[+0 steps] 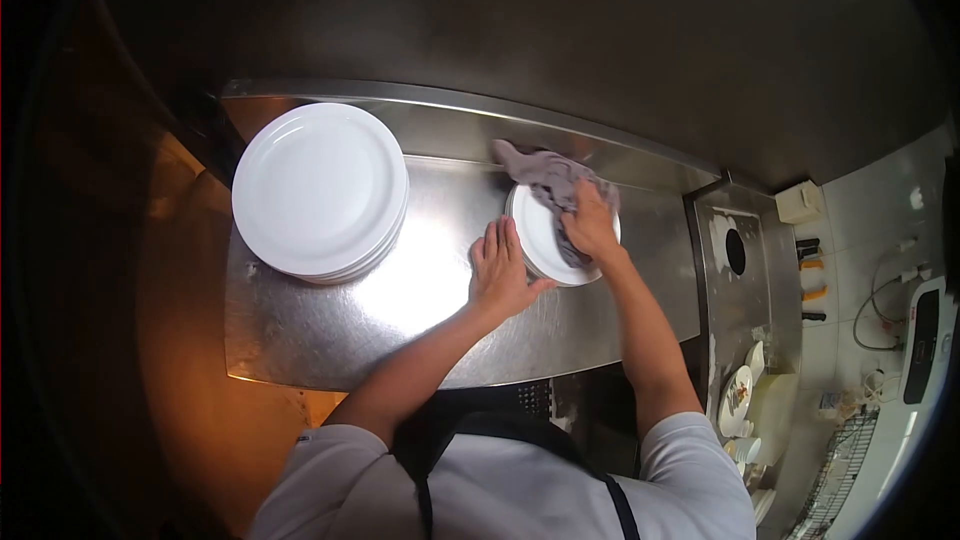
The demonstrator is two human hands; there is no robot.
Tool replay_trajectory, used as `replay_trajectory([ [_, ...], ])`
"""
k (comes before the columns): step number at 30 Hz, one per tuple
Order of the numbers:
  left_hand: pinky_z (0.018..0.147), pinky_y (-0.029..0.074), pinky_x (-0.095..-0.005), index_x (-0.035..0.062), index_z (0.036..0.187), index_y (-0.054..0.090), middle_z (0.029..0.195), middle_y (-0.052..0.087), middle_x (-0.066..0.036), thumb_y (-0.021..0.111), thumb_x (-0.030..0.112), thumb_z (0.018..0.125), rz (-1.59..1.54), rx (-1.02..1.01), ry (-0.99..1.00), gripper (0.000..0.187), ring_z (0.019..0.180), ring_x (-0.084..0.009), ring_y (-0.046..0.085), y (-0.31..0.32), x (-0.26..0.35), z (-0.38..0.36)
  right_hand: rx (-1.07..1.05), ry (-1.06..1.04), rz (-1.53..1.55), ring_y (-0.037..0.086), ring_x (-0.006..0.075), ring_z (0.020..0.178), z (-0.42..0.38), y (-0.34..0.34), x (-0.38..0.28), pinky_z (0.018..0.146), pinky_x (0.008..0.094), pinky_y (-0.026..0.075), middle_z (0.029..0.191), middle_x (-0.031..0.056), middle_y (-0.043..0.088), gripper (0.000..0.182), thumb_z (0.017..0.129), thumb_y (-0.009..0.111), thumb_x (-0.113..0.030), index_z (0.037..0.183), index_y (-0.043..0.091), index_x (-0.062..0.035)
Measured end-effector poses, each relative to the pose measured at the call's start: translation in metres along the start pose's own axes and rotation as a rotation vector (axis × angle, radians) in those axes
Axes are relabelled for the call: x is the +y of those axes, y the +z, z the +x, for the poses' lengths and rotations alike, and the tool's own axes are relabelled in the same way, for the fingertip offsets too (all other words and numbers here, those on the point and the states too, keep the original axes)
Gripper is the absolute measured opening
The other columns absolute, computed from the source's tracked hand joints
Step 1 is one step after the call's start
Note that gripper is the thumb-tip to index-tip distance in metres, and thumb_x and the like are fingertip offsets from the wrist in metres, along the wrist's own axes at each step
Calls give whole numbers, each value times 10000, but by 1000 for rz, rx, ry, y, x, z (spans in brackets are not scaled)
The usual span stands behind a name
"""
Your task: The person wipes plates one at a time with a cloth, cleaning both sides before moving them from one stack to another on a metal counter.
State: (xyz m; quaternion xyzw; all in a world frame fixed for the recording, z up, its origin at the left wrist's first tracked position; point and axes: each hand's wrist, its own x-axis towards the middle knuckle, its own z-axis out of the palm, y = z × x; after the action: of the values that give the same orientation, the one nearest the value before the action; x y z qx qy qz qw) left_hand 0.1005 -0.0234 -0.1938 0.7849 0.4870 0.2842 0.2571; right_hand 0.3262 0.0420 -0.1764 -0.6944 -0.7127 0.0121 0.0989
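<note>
A stack of smaller white plates stands on the steel counter. My right hand presses a grey-brown cloth onto the top plate, its fingers closed on the cloth. Part of the cloth hangs past the plate's far edge. My left hand rests against the left side of this stack, fingers stretched out and thumb at the near rim. To the left stands a taller stack of large white plates, which neither hand touches.
A raised steel ledge runs along the counter's back. On the right are a steel sink area, used dishes, knives on the tiled wall, a white box and a wire rack.
</note>
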Motion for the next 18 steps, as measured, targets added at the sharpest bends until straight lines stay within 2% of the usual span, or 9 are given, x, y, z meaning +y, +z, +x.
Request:
replay_trajectory([
  [2,1143,155,-529,-150,1467,153,1522,285,-313,767,563,738,16,14,-4,1191,1433,-421,237,3,2,-2,47,-108,118,410,435,1356,13,14,-31,1139,491,306,1457,298,426,581,826,645,-241,1317,493,28],
  [5,1153,137,-530,-140,1468,194,1524,288,-300,754,564,744,29,-30,-41,1155,1446,-391,238,1,5,-1,-20,-167,328,458,422,1309,-10,-2,-64,1106,461,355,1416,265,481,562,820,645,-214,1315,506,13],
  [8,1153,144,-524,-121,1469,225,1510,313,-284,762,556,731,272,-42,71,1137,1445,-391,244,21,-5,-4,-137,-285,476,542,385,1211,-61,-43,-58,1051,443,415,1312,220,573,516,811,631,-161,1302,545,-29],
  [10,1157,143,-518,-105,1486,179,1514,305,-270,757,579,727,229,-7,77,1174,1447,-384,246,14,-2,-3,-196,-236,502,564,381,1171,-93,-55,-19,1038,448,430,1247,218,607,483,797,620,-124,1273,580,-52],
  [12,1160,139,-518,-102,1496,142,1520,289,-274,747,600,732,161,-20,-66,1201,1446,-384,247,13,7,-1,-339,6,341,566,362,1196,-88,-86,16,1041,432,440,1249,207,615,466,790,612,-95,1253,599,-47],
  [13,1168,125,-522,-108,1503,84,1536,257,-286,723,629,756,183,-78,-77,1229,1459,-392,221,5,11,-1,-242,-73,235,558,356,1217,-76,-85,40,1053,441,428,1255,201,616,489,793,612,-93,1279,585,-55],
  [14,1166,132,-520,-115,1501,94,1542,255,-284,707,637,766,181,-75,-75,1217,1459,-394,219,5,14,-2,-142,-145,138,549,351,1238,-64,-75,56,1065,451,416,1261,195,617,512,795,612,-91,1305,570,-62],
  [16,1161,145,-518,-128,1498,115,1553,251,-280,676,653,787,189,-73,-58,1196,1461,-397,215,6,16,-2,-89,-165,25,467,344,1339,-29,-55,55,1112,478,353,1370,199,551,557,802,612,-113,1351,533,-74],
  [18,1165,132,-529,-124,1488,158,1540,269,-283,677,668,778,225,-78,-56,1184,1461,-396,213,9,16,-3,10,-134,145,351,356,1424,1,-18,32,1152,523,266,1480,212,442,589,853,631,-268,1402,493,-102],
])
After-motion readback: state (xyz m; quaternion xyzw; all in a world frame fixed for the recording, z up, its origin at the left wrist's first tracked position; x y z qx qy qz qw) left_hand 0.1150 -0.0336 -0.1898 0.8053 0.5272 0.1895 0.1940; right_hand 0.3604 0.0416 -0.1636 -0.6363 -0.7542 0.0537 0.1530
